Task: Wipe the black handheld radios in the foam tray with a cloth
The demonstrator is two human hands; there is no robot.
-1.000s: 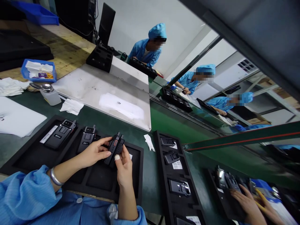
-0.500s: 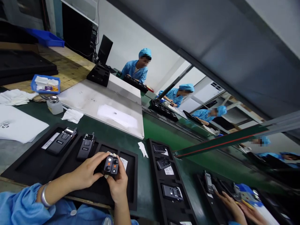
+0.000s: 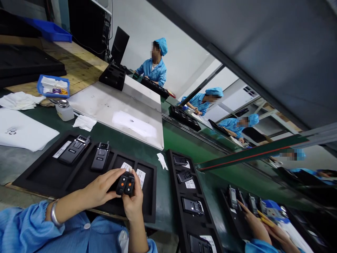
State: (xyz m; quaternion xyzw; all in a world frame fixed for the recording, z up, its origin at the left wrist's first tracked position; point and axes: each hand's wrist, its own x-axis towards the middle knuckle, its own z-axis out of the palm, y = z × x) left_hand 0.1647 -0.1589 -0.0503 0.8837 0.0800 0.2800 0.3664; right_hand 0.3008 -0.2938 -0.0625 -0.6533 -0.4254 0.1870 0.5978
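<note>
Both of my hands hold a pair of black handheld radios [image 3: 126, 184] upright, their tops with orange buttons facing me. My left hand [image 3: 101, 188] grips them from the left and my right hand [image 3: 133, 202] from below and the right. They hover over a black foam tray [image 3: 47, 175] with several slots. Two more black radios [image 3: 74, 149] [image 3: 100, 160] lie in the tray's left slots. White labels [image 3: 140, 175] lie in the slots just behind the held pair.
A second black tray [image 3: 181, 189] with radios and labels lies to the right on the green belt. A co-worker's hands [image 3: 256, 225] work at a third tray, lower right. A metal plate [image 3: 116, 112], dispenser bottle [image 3: 63, 109], wipes and a blue bin [image 3: 53, 86] sit beyond. Other workers sit further along.
The two radios lay nearly flat a second ago; both hands have tipped them upright so their tops face me. The view has shifted slightly.
</note>
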